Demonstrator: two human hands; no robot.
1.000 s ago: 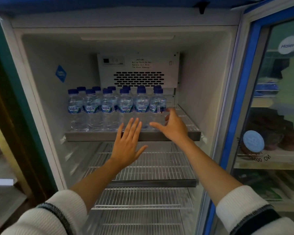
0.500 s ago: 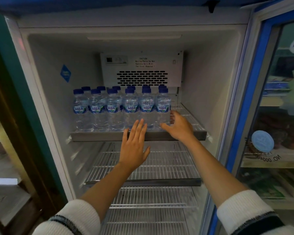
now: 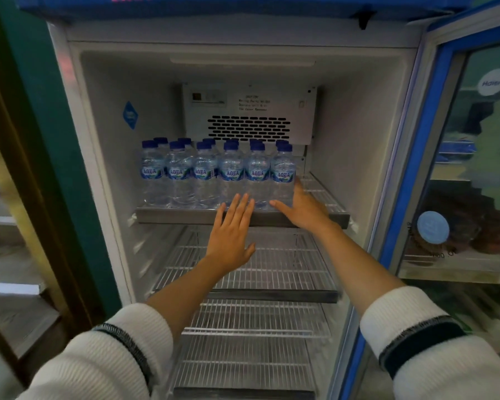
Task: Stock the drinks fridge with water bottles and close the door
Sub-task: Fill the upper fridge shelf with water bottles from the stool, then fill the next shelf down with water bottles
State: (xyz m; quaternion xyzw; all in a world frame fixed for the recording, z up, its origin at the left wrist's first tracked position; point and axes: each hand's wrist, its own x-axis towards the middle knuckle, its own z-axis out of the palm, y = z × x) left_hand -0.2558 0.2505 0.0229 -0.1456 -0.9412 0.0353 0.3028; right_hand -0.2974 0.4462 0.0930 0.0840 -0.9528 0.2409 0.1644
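Note:
Several small water bottles (image 3: 205, 174) with blue caps and AQUA labels stand in two rows on the left and middle of the fridge's top shelf (image 3: 179, 215). My left hand (image 3: 233, 235) is spread flat, fingers straight, in front of the shelf edge below the middle bottles. My right hand (image 3: 303, 209) reaches over the shelf edge with straight fingers beside the rightmost bottle (image 3: 283, 174), its fingertips at the bottle's right side. Neither hand holds anything. The blue-framed glass door (image 3: 433, 157) stands open on the right.
The right end of the top shelf (image 3: 321, 192) is bare wire. Lower wire shelves (image 3: 243, 272) hold nothing. A white vent panel (image 3: 248, 114) sits on the back wall. Through the door glass, dark round goods (image 3: 474, 226) show on other shelving. A green frame (image 3: 32, 140) stands at left.
Both hands have moved forward toward the shelf; my right hand's fingers have slid closer alongside the rightmost bottle. The view has shifted slightly, the fridge appearing further right and nearer.

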